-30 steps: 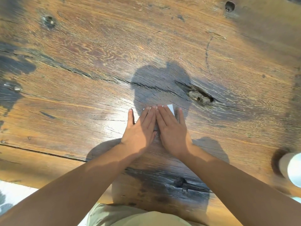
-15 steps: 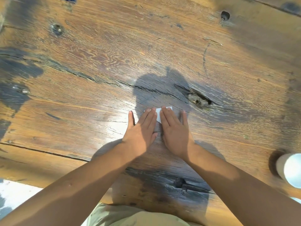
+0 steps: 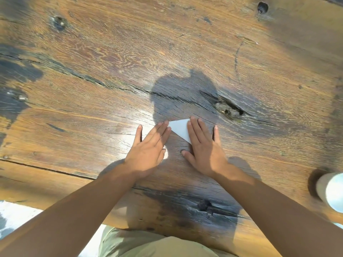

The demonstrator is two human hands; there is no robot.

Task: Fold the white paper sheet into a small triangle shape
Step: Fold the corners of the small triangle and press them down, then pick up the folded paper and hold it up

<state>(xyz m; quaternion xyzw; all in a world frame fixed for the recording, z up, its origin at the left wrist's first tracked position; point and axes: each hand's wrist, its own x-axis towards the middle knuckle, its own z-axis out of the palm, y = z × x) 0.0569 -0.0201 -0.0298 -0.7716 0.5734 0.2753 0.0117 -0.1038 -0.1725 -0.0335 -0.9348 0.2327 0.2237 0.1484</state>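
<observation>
The white paper (image 3: 180, 128) lies flat on the wooden table (image 3: 111, 62) as a small folded triangle, pointing towards me. My right hand (image 3: 203, 147) lies palm down with its fingers on the paper's right edge, hiding that side. My left hand (image 3: 150, 145) rests flat on the wood just left of the paper, its fingertips at the triangle's left corner. Both hands have straight fingers and grip nothing.
A rough knot hole (image 3: 229, 108) sits in the wood just beyond and right of the paper. A long crack (image 3: 111, 85) runs across the table behind the hands. A white cylindrical object (image 3: 331, 191) stands at the right edge. The table's near edge (image 3: 55, 203) is close to my body.
My hands have slid apart from the middle, uncovering the folded white triangle that was almost hidden under the fingers. The left hand has moved off the paper to the left.
</observation>
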